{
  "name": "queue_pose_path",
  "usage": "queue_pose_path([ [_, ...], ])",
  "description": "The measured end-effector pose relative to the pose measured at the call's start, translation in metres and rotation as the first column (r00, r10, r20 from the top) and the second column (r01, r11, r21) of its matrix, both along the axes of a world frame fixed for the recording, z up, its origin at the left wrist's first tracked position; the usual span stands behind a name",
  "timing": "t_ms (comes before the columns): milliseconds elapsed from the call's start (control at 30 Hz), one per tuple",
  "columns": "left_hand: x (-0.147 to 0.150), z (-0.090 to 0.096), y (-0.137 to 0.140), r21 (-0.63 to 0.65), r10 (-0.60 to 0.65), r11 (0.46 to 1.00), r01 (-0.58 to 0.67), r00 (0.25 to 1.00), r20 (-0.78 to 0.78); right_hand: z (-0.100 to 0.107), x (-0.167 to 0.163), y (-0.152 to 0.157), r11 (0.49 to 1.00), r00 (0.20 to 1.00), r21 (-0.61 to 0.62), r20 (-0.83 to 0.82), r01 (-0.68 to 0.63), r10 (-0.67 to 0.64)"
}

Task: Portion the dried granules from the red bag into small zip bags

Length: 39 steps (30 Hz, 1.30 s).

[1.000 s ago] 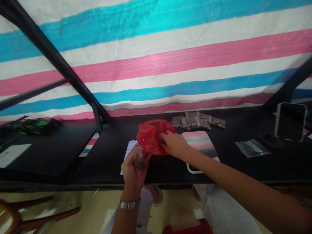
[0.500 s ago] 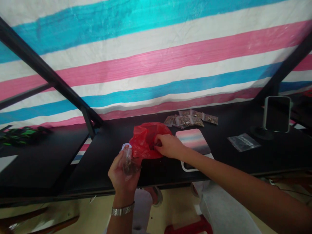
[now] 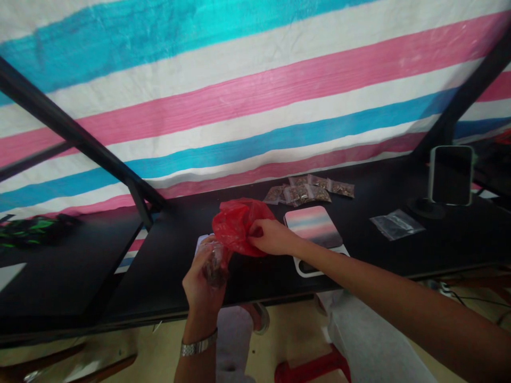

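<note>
My left hand [image 3: 203, 276], with a metal watch band at the wrist, is closed around a small clear plastic bag [image 3: 216, 268] with dark contents at its bottom. Something white shows behind its fingers. Just right of it hangs a crumpled red plastic bag [image 3: 233, 226], close against the clear one. My right hand [image 3: 271, 236] pinches the red bag's near right edge between thumb and fingers. What lies inside the red bag is hidden. A flat scale [image 3: 313, 226] with a shiny top stands right of the red bag, partly under my right forearm.
Several filled zip bags [image 3: 307, 190] lie in a pile at the back of the black table [image 3: 383, 255]. A flat clear bag [image 3: 397, 224] and a phone on a stand [image 3: 451, 175] are at the right. Striped sheeting [image 3: 255, 106] hangs behind.
My right hand has come out of the red bag's opening to its edge. The red bag has folded over toward the left. My left hand keeps its hold on the clear bag.
</note>
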<state>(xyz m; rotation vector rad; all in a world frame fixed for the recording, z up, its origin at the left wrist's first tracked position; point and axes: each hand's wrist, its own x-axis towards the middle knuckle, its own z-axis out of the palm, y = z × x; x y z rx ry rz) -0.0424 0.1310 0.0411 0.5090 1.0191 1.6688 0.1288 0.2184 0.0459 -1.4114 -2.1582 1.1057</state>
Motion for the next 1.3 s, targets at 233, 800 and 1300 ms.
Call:
queue_pose_path([
  [233, 0.004, 0.003, 0.001, -0.071, 0.067, 0.995, -0.064, 0.997, 0.047, -0.003, 0.0, 0.001, 1.0, 1.0, -0.005, -0.012, 0.012, -0.012],
  [800, 0.0, 0.007, 0.001, -0.168, 0.118, 0.983, -0.078, 0.963, 0.241, -0.006, 0.002, -0.007, 0.998, 1.0, 0.053, -0.009, -0.029, 0.029],
  [1300, 0.02, 0.006, -0.024, 0.293, 0.385, 0.915, -0.277, 0.818, -0.428, 0.006, 0.02, -0.006, 0.995, 0.951, -0.004, -0.296, 0.096, -0.092],
])
